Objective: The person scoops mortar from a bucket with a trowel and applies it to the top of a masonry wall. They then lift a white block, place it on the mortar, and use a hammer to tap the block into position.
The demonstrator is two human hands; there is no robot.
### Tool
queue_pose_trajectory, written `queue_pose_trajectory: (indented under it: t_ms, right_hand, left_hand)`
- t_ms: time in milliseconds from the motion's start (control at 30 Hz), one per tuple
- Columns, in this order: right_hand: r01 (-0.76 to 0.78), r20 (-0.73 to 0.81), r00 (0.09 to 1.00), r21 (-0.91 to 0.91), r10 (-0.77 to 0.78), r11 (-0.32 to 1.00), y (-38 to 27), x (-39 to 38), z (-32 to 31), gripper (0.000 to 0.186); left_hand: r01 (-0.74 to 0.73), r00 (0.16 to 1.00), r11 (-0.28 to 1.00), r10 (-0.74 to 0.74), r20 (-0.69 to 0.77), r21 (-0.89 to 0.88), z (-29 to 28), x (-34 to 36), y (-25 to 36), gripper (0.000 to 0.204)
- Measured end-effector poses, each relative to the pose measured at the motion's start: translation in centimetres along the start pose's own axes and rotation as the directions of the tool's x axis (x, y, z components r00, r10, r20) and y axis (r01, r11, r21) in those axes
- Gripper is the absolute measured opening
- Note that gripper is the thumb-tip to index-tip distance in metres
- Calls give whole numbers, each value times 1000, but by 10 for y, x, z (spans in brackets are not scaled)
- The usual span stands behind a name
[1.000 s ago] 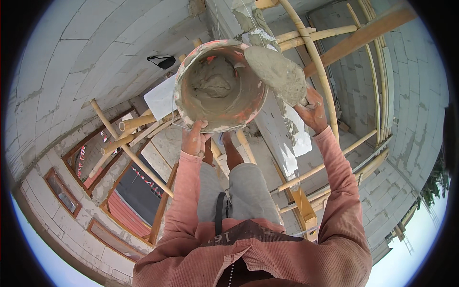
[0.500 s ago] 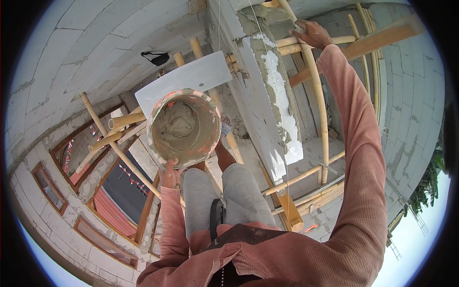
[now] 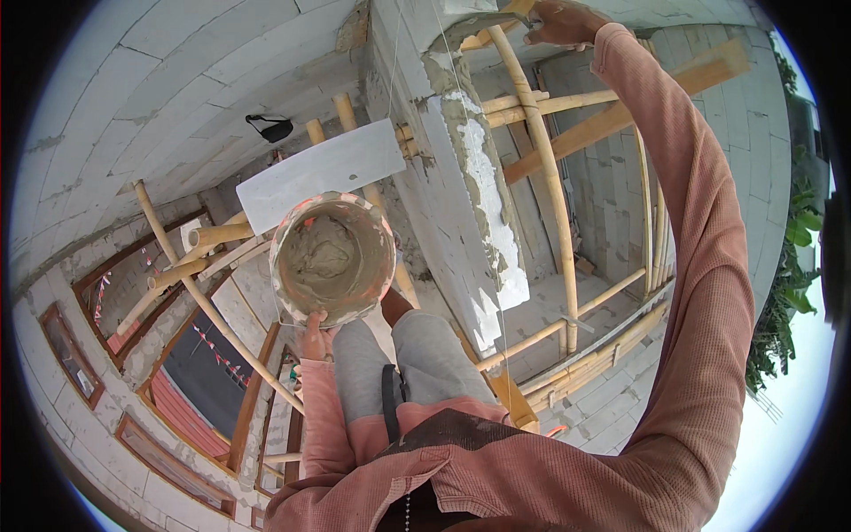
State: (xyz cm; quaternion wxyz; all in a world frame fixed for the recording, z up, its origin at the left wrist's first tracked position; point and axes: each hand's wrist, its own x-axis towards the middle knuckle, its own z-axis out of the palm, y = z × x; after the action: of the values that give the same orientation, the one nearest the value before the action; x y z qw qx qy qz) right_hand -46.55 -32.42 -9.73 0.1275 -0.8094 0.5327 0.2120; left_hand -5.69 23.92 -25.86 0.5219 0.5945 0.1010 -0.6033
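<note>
Technician: Which markings are legible?
Inspector: None. No text, label, number or sign can be read.
Technician: State the surfaces checked.
Inspector: Bucket (image 3: pixel 376 257), near centre: smeared, no legible characters. Shirt's dark panel (image 3: pixel 470 432), near side: no legible characters. Pale board (image 3: pixel 321 170), far left of centre: no legible characters.

Black bag (image 3: pixel 277 132); bamboo poles (image 3: pixel 542 152); wooden window frames (image 3: pixel 254 399); green leaves (image 3: pixel 778 330) at right

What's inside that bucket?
The bucket, held by the left hand, has thick grey mortar inside, lumpy in the middle and smeared around its inner wall. The bottom can't be seen because mortar covers it.
</note>
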Motion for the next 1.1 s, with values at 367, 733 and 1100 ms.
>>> queue_pose_trajectory:
  t_ms: [367, 733, 1100]
  right_hand:
    - [-73, 27, 996, -254, 82, 964, -33, -50, -82, 55]
    - [-103, 65, 993, 91, 98, 990, -82, -181, -100, 54]
    - [-607, 694, 693, 707, -194, 363, -349, -208, 360, 54]
  left_hand:
    - [16, 1000, 1000, -16, 26, -10, 11, -6, 10, 53]
    - [149, 989, 970, -145, -35, 190, 25, 25, -6, 55]
    - [246, 969, 870, -217, -116, 426, -44, 169, -84, 64]
